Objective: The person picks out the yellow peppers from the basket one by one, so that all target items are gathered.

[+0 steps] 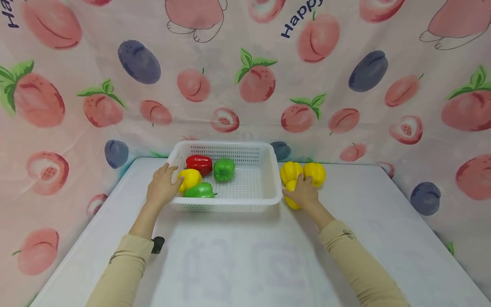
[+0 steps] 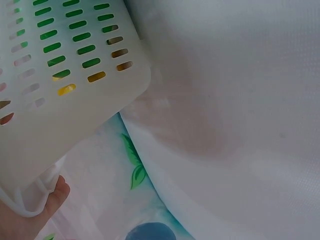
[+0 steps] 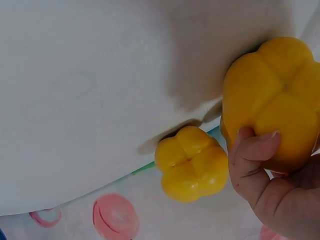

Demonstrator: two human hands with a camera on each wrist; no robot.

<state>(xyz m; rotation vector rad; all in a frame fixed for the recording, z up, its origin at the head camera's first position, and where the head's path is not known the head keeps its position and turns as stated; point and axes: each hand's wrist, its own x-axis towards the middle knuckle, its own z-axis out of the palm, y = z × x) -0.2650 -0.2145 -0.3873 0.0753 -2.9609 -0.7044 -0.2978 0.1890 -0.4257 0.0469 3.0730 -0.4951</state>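
A white plastic basket (image 1: 230, 201) stands on the table with a red bell pepper (image 1: 199, 163), a yellow one (image 1: 190, 179) and two green bell peppers (image 1: 224, 169) in its left part. My left hand (image 1: 163, 187) holds the basket's left rim. In the left wrist view its fingers (image 2: 59, 195) show at the rim, the rest largely hidden. Just outside the basket's right side, my right hand (image 1: 305, 194) grips a yellow bell pepper (image 3: 272, 100), fingers curled against its lobed end. Right behind it sit two more yellow bell peppers (image 1: 315, 174).
The white table (image 1: 238, 251) reaches back to a fruit-print cloth (image 1: 215, 55) hanging behind and at both sides. A small black object (image 1: 158, 245) shows beside the left sleeve.
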